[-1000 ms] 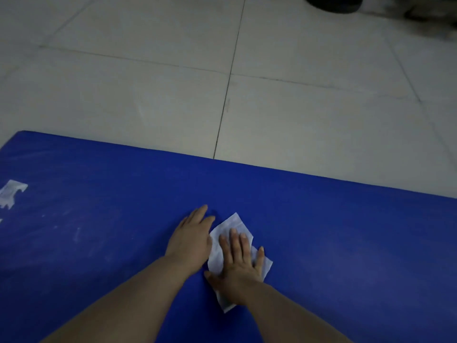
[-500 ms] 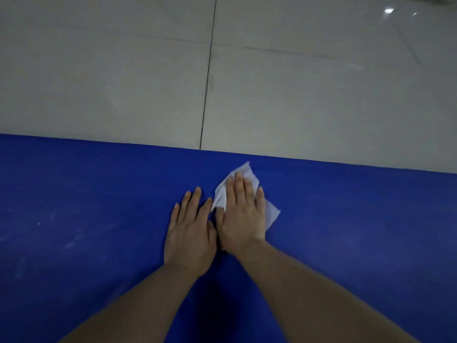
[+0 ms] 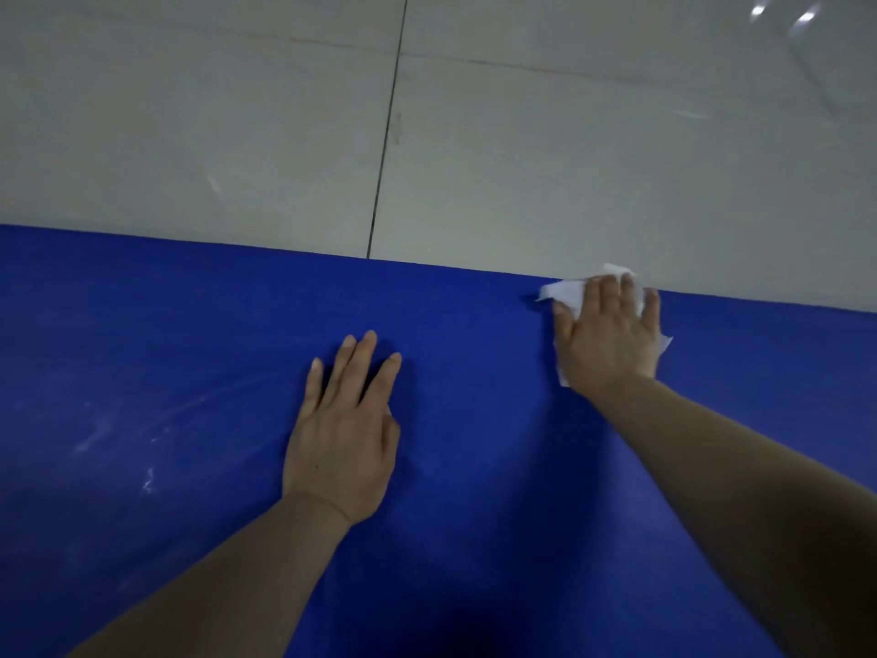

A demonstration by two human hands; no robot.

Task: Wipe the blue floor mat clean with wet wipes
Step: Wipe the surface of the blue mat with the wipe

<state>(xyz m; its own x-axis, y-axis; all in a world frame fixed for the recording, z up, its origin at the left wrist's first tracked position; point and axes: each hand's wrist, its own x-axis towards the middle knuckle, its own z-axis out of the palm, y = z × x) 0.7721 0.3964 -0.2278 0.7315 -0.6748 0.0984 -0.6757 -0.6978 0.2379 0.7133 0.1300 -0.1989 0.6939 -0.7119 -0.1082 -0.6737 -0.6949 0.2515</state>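
Note:
The blue floor mat (image 3: pixel 190 334) fills the lower half of the view, its far edge running across the middle. My right hand (image 3: pixel 610 337) presses flat on a white wet wipe (image 3: pixel 567 293) at the mat's far edge on the right, fingers straight; most of the wipe is hidden under the palm. My left hand (image 3: pixel 344 434) rests flat on the mat near the centre, fingers spread, holding nothing. Whitish smears (image 3: pixel 104 434) mark the mat at the left.
Pale floor tiles (image 3: pixel 569 159) with dark grout lines lie beyond the mat's far edge. Two light reflections (image 3: pixel 780 14) show on the tiles at the top right.
My right hand has slid the wipe away from my left hand, to the right and up to the mat's far edge. The left hand stays planted on the mat.

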